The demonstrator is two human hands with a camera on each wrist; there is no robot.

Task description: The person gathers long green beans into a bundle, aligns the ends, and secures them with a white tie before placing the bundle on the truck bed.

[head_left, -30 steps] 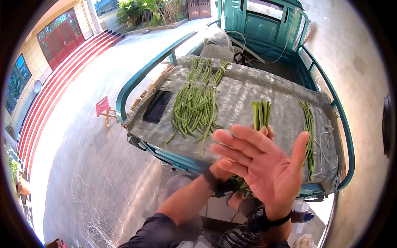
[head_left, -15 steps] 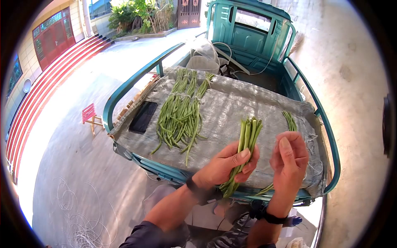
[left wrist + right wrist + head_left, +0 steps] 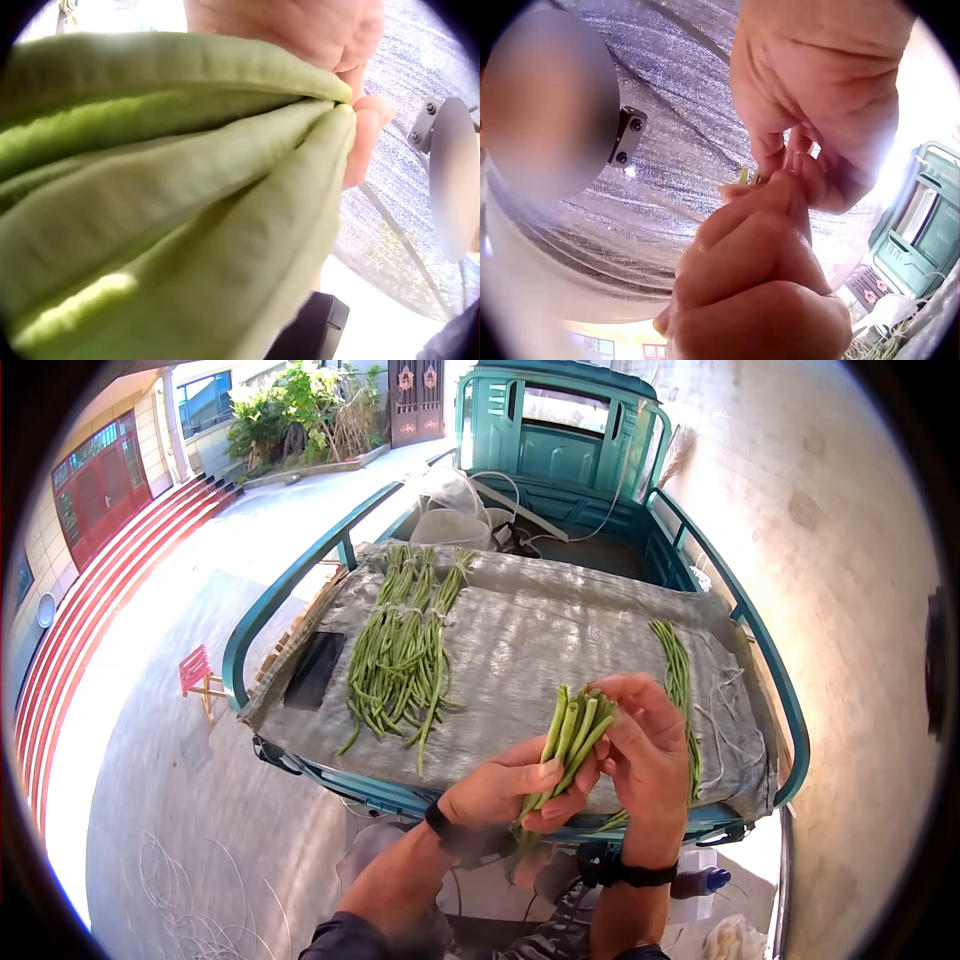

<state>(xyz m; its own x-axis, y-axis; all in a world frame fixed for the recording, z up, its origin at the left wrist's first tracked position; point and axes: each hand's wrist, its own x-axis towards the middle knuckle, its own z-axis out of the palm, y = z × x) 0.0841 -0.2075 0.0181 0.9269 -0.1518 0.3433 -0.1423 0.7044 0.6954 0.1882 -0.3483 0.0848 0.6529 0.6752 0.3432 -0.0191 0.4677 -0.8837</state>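
In the head view, my left hand grips a small bunch of long green beans, thumb across the stalks. The bunch stands tilted above the near edge of the sheet. My right hand is at the bunch's upper end, its thumb and fingertips pinching the bean tips. Seen from the left wrist, the beans fill much of the picture and come together at the fingers. Both hands meet in the right wrist view, where the beans are mostly hidden. Loose long beans lie to the right, partly behind my right hand.
A grey sheet covers the bed of a green cargo vehicle. Tied bean bundles lie at its left, beside a dark phone-like slab. White strings lie at the right. Side rails flank the bed.
My right hand, first raised with the palm spread, has come down and in to the bunch's top end. The left hand keeps its grip on the beans. The head view has shifted.
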